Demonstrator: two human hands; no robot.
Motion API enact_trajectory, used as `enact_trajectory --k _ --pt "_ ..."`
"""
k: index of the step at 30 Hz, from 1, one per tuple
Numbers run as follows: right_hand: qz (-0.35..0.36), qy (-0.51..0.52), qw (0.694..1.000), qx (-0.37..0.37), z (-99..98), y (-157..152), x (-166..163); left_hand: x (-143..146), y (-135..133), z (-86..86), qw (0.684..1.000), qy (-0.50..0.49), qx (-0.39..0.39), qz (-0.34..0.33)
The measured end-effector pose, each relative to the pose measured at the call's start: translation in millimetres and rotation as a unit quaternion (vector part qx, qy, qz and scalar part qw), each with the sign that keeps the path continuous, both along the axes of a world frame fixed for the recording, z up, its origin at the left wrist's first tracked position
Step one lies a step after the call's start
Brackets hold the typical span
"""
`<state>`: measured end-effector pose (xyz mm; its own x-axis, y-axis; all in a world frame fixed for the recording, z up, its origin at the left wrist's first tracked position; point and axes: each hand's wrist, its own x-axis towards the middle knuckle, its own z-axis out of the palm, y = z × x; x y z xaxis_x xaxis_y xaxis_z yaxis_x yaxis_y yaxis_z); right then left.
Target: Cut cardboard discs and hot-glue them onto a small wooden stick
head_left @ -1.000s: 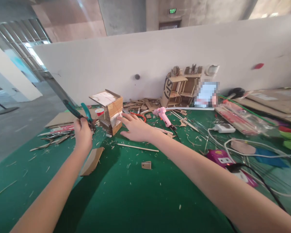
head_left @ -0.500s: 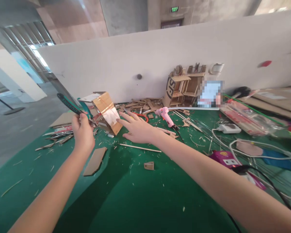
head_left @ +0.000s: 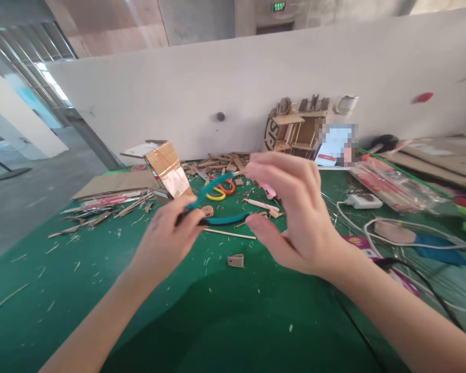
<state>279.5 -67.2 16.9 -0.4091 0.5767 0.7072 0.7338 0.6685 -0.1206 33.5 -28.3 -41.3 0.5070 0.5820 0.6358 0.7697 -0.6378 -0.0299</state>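
My left hand [head_left: 166,241] is closed round the head end of the teal-handled pliers [head_left: 217,204], held above the green table [head_left: 202,321]. The two handles spread out to the right. My right hand [head_left: 295,212] is curved open just beyond them, thumb near the lower handle and fingers over the upper one; whether it touches them is blurred. A small cardboard box [head_left: 166,168] stands tilted behind, at the back left.
Cardboard scraps [head_left: 225,165] and splinters litter the table. Yellow and orange scissors [head_left: 219,191], a pink glue gun [head_left: 270,190], a cardboard shelf model [head_left: 293,132], a purple power strip [head_left: 363,246] with white cables [head_left: 411,233] and a wrapped packet [head_left: 396,189] lie behind and right. A white partition wall [head_left: 256,77] backs the table.
My left hand has brought the pliers from the left down to the middle. My right hand left the cardboard box and came up to the pliers' handles. The box stays tilted.
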Motion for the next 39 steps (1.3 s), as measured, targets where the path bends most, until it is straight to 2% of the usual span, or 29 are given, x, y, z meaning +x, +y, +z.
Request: enact_trajectory --k 3,5,8,15,19,23,24,26,27,29,31,33,34,36,39 --pt "0.01 -0.136 0.99 -0.024 -13.4 4.5 -2.6 20.6 1.0 -2.4 0.995 0.098 0.027 -0.014" --pt "-0.02 -0.178 0.981 -0.068 -29.4 11.3 -3.9 28.7 6.1 -1.9 0.991 0.131 0.031 -0.02" --pt "-0.071 -0.186 0.977 -0.08 -46.8 17.5 -3.0 34.4 13.6 3.4 0.983 0.172 0.027 -0.057" --pt "-0.093 -0.136 0.986 -0.034 -51.5 9.2 -3.4 43.6 12.8 12.1 0.966 0.237 0.051 -0.095" --pt "-0.123 -0.141 0.981 -0.052 -62.9 14.2 -5.5 56.8 1.8 14.4 0.969 0.224 0.034 -0.102" --pt "-0.163 -0.101 0.978 -0.083 -65.4 23.2 1.2 55.8 -0.6 29.9 0.98 0.17 0.043 -0.094" --pt "-0.176 -0.069 0.977 -0.097 -64.8 26.0 4.9 49.3 2.6 34.5 0.986 0.134 0.05 -0.08" --pt "-0.175 0.035 0.971 -0.16 -64.6 32.1 13.3 29.2 13.0 39.8 0.998 0.033 0.057 -0.006" --pt "-0.146 0.103 0.96 -0.213 -65.3 35.2 16.9 17.1 19.2 39.3 0.998 0.009 0.042 0.04" --pt "-0.054 0.238 0.911 -0.331 -68.6 40.2 20.9 -5.8 30.7 30.4 0.993 0.072 -0.06 0.073" --pt "0.004 0.35 0.843 -0.41 -73.8 42.4 19.8 -20.6 38.1 13.5 0.971 0.154 -0.174 0.048" --pt "0.031 0.417 0.787 -0.454 -79.2 41.8 15.0 -24.6 41.2 -5.5 0.965 0.167 -0.199 0.033" --pt "0.041 0.431 0.769 -0.471 -81.5 40.8 12.1 -23.4 41.6 -13.9 0.964 0.174 -0.201 0.02" --pt "0.056 0.432 0.751 -0.496 -84.5 38.3 7.0 -18.1 41.6 -26.2 0.963 0.182 -0.198 0.018" --pt "0.052 0.424 0.763 -0.485 -84.8 35.3 3.6 -12.2 40.8 -34.1 0.964 0.183 -0.192 0.015"
